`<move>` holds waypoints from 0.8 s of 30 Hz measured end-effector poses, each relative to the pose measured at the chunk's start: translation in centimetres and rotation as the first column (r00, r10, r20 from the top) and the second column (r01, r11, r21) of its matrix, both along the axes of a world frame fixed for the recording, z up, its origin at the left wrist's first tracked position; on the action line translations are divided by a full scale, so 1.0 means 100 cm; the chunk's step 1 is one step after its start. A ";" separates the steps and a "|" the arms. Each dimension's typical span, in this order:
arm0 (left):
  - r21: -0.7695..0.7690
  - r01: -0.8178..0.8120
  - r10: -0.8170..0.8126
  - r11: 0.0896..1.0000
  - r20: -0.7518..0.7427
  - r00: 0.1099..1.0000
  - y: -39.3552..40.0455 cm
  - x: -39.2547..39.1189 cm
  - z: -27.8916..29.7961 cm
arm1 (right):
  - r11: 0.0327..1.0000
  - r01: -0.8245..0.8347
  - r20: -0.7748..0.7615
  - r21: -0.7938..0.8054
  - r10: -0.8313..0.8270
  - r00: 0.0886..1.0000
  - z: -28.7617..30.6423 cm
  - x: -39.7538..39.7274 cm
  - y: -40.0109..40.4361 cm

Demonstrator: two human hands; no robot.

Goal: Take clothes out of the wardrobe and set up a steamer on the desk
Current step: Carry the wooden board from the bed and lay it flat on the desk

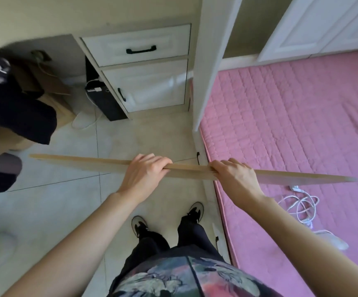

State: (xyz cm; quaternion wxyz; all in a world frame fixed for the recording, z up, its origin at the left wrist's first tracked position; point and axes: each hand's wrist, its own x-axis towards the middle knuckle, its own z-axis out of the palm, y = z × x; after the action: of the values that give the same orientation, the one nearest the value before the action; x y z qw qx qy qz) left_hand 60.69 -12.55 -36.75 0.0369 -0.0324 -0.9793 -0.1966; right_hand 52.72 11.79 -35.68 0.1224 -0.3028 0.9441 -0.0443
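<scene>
While both hands [146,174] grip it, the flat wooden board [83,162] lies level.

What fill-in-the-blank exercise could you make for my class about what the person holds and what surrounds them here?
1. Both the left hand and the right hand grip a long ____ board.
2. The quilted cover on the bed is ____.
3. The white drawer has a ____ handle.
4. A white cable lies on the ____.

Missing words: wooden; pink; black; bed
</scene>
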 end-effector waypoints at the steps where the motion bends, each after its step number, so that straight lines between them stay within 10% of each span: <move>1: 0.003 -0.014 0.014 1.000 -0.005 1.000 -0.010 0.011 0.003 | 1.000 -0.011 0.007 -0.004 0.011 1.000 0.003 0.007 -0.012; 24: -0.002 -0.343 0.342 0.939 0.053 0.938 -0.275 0.205 0.073 | 0.940 -0.309 0.126 -0.142 0.327 0.937 0.073 0.125 -0.306</move>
State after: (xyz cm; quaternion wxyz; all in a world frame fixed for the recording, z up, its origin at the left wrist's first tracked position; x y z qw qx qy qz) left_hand 81.17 -40.06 -29.47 0.0448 0.1438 -0.9698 -0.1916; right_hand 65.23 -18.83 -28.42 0.1791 -0.4543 0.8666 -0.1026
